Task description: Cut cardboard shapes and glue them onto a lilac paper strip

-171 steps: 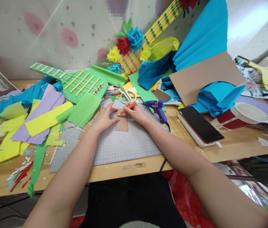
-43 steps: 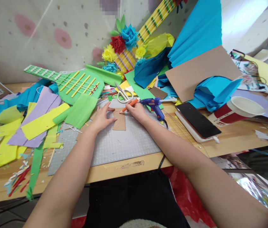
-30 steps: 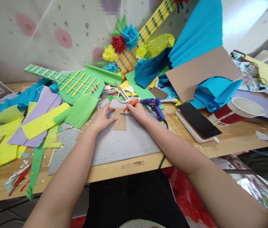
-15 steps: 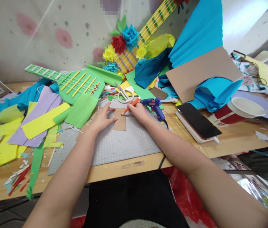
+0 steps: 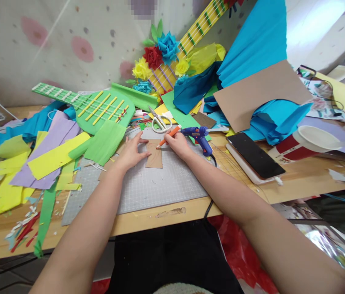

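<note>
Right hand [image 5: 177,143] is pinching an orange pen [image 5: 168,137] in its grip, tip touching the cardboard [image 5: 154,160], left hand [image 5: 131,152] is just resting at the cardboard's left edge, grip spread loose

The slim orange pen [image 5: 163,143] contrasts with the pistol-shaped blue plastic glue gun [image 5: 202,143]. The small brown cardboard rectangle [image 5: 154,160] bears thin dark curves, the flat grey cutting mat [image 5: 162,188] a pale grid, and the green guitar-shaped cutout [image 5: 100,107] yellow bars and white strings.
</note>
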Demonstrator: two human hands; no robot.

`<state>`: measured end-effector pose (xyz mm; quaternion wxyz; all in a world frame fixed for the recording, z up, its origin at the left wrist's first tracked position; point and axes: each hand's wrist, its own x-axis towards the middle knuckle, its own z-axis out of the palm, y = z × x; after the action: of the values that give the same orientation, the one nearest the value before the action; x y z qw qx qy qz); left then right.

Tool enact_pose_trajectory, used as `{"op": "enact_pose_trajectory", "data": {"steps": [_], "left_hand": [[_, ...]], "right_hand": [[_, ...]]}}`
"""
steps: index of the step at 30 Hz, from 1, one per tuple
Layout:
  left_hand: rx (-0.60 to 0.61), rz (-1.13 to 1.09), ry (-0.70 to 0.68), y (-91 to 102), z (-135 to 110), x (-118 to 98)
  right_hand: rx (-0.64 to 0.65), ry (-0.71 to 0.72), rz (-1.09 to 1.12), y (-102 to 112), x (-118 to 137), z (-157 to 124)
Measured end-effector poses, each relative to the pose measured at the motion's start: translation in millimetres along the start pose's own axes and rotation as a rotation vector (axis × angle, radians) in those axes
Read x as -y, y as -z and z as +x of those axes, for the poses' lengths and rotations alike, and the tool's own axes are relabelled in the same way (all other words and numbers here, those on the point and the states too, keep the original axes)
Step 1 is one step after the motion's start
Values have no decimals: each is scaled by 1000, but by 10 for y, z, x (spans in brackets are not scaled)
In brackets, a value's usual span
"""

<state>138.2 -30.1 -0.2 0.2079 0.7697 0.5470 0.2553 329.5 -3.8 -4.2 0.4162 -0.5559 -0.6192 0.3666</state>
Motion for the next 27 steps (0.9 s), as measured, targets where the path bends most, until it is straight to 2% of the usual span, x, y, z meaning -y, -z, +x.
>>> {"op": "enact_pose_trajectory", "data": {"steps": [20,27], "left_hand": [[3,-19,3,-3,5,5],[3,-13,10,7,-2,-11]], "right_hand": [[37,-29,-86,1,25,-10],[23,-14,-31,3,45,-29]]}}
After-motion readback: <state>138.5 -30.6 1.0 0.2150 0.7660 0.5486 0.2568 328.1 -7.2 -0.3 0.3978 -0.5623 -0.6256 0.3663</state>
